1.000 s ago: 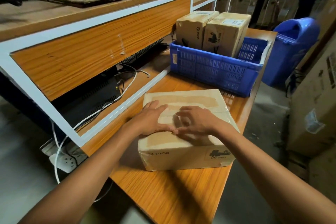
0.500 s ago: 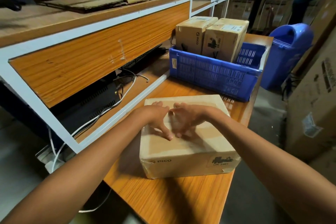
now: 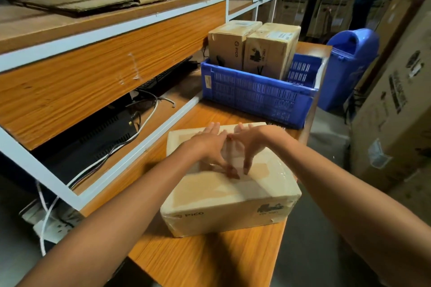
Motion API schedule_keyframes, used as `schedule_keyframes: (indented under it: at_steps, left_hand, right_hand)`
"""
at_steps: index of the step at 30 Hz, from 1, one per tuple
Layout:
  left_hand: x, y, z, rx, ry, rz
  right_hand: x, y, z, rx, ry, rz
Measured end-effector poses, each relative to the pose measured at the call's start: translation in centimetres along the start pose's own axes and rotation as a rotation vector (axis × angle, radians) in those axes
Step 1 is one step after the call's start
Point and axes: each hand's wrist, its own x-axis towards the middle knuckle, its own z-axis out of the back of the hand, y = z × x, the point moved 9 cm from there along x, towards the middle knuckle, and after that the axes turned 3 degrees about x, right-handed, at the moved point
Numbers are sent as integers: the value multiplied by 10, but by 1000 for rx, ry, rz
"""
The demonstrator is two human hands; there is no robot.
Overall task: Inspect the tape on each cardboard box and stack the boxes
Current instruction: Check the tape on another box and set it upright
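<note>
on the desk (image 3: 210, 261), left hand (image 3: 207, 147) and right hand (image 3: 253, 144) lie flat on the box (image 3: 233, 196), fingers (image 3: 211, 128) straight, clamping nothing. i'd sweep the whole tape (image 3: 235, 156) seam, feeling for lifted edges.

Near box (image 3: 231, 196): brown cardboard, matt, its top covered with glossy clear tape (image 3: 263, 170) that catches the light.
Worktop (image 3: 210, 261): orange wood-grain laminate, smooth.
Crate (image 3: 256, 95): blue plastic, slotted walls.
Crate boxes (image 3: 254, 46): matt cardboard with paper labels.
Shelf frame (image 3: 112, 30): white painted.
</note>
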Motion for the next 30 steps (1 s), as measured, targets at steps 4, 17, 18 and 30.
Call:
schedule_keyframes:
  at_steps: [4, 17, 18, 30]
  left_hand:
    - [9, -11, -18, 50, -29, -33]
    - [1, -21, -39, 41, -7, -109]
    - [1, -21, -38, 47, 4, -105]
    - [-29, -40, -47, -26, -200, -141]
  right_hand:
    - [0, -14, -12, 40, 9, -47]
    - [-32, -43, -25, 83, -50, 14]
    - [-32, -41, -24, 79, -43, 9]
    - [-54, -7, -73, -23, -176, -97]
